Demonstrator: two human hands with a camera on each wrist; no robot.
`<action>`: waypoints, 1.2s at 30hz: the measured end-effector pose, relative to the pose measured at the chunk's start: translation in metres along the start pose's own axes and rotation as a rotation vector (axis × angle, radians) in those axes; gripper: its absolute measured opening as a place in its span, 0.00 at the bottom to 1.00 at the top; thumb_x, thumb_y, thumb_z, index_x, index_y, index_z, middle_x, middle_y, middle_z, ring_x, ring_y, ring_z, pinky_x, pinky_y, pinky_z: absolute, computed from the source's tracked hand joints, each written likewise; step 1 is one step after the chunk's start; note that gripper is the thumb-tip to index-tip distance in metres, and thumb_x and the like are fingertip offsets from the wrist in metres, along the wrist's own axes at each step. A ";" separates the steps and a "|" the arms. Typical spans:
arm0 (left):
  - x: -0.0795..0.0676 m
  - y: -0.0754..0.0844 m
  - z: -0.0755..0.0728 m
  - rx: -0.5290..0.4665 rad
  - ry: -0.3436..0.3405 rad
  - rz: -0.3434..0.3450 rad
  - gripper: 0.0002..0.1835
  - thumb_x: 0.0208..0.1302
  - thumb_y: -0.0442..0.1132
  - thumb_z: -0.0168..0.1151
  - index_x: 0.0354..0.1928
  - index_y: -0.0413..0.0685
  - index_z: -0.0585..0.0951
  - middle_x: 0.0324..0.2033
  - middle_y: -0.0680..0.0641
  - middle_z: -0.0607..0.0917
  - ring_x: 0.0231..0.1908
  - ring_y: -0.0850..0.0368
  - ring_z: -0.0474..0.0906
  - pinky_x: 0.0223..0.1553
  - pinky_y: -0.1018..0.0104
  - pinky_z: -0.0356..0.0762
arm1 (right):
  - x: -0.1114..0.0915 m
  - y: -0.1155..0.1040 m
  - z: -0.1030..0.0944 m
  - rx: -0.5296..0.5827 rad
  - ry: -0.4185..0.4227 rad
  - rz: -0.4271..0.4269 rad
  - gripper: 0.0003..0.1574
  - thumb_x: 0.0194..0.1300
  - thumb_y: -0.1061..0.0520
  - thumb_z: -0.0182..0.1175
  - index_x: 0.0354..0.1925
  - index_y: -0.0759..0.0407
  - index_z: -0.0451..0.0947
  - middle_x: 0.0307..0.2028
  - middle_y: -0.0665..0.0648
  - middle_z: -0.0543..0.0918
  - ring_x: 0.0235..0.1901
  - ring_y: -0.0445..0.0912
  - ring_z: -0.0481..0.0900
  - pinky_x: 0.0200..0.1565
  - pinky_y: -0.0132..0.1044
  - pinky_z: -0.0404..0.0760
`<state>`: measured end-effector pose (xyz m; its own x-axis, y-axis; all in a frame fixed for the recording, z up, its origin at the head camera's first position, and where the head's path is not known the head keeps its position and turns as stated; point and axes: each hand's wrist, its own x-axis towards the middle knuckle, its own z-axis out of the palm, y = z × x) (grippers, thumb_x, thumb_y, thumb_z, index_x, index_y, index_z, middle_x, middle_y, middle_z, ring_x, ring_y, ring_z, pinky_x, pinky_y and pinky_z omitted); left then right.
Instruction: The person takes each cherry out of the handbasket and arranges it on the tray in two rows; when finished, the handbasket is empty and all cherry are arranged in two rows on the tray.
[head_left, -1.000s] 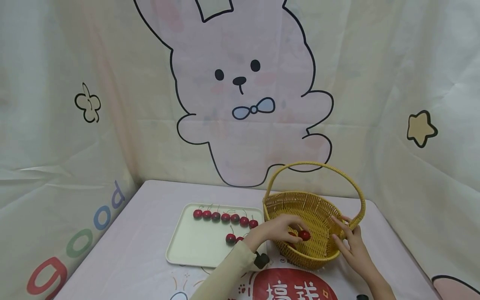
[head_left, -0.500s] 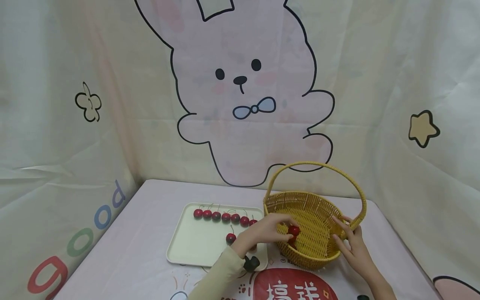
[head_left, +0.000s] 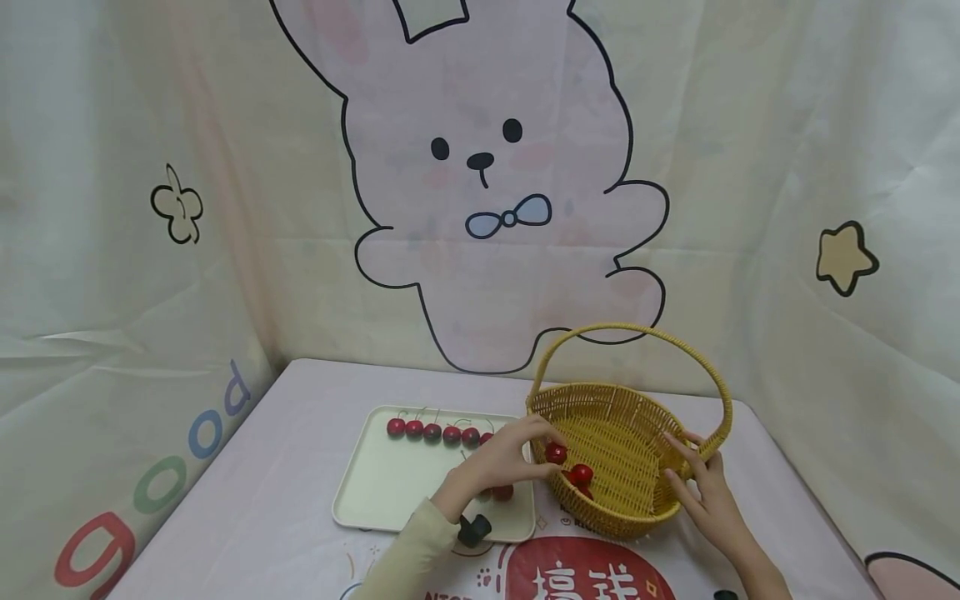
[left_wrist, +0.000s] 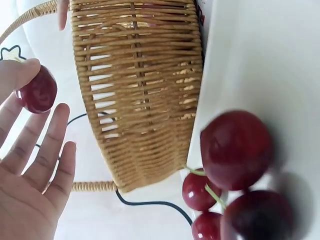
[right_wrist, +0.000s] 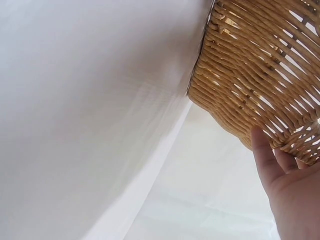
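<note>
My left hand [head_left: 504,458] pinches a dark red cherry [head_left: 556,452] just over the left rim of a yellow wicker basket [head_left: 637,433]. In the left wrist view, thumb and fingertips hold this cherry [left_wrist: 42,95] while the other fingers stretch out. A few more cherries [head_left: 581,475] lie inside the basket by its left wall. My right hand [head_left: 712,496] holds the basket's right rim beside the handle base; the right wrist view has its fingers [right_wrist: 265,160] against the weave. Left of the basket, a cream tray [head_left: 382,492] carries a row of cherries [head_left: 432,432]. My left hand hides part of a second group.
The basket's tall arched handle [head_left: 630,327] rises over it. Tray and basket stand close together on a white-covered table [head_left: 315,417] with a red printed patch [head_left: 585,567] in front. Hanging printed cloth [head_left: 495,292] encloses the back and sides.
My left hand has moved left with the cherry, from the basket's middle to its left rim. Cherries inside the basket have come into fuller view. My right hand stays on the rim.
</note>
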<state>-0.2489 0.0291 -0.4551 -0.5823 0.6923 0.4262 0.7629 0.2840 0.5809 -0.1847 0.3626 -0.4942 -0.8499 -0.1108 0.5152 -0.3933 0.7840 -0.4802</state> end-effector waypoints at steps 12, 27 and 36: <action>-0.024 -0.008 -0.017 -0.009 0.057 -0.066 0.15 0.55 0.39 0.67 0.45 0.56 0.76 0.43 0.58 0.77 0.38 0.65 0.73 0.39 0.64 0.79 | 0.000 0.000 -0.001 0.018 0.002 -0.008 0.34 0.62 0.64 0.58 0.66 0.55 0.62 0.61 0.68 0.54 0.54 0.58 0.60 0.41 0.19 0.66; -0.056 -0.026 -0.032 0.076 0.078 -0.151 0.14 0.55 0.39 0.67 0.44 0.58 0.80 0.41 0.61 0.78 0.36 0.67 0.74 0.31 0.72 0.77 | 0.000 0.001 0.001 -0.010 0.016 -0.014 0.36 0.62 0.64 0.58 0.66 0.52 0.61 0.62 0.68 0.55 0.48 0.50 0.64 0.39 0.24 0.69; -0.070 -0.032 -0.047 0.030 0.087 -0.192 0.15 0.55 0.38 0.67 0.46 0.51 0.81 0.44 0.56 0.78 0.35 0.63 0.76 0.34 0.71 0.78 | 0.001 0.000 0.001 -0.032 0.031 -0.031 0.37 0.60 0.65 0.59 0.66 0.53 0.61 0.62 0.69 0.55 0.39 0.39 0.64 0.33 0.37 0.71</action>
<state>-0.2455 -0.0598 -0.4712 -0.7391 0.5639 0.3684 0.6425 0.4258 0.6371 -0.1854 0.3618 -0.4944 -0.8260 -0.1168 0.5515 -0.4074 0.7998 -0.4408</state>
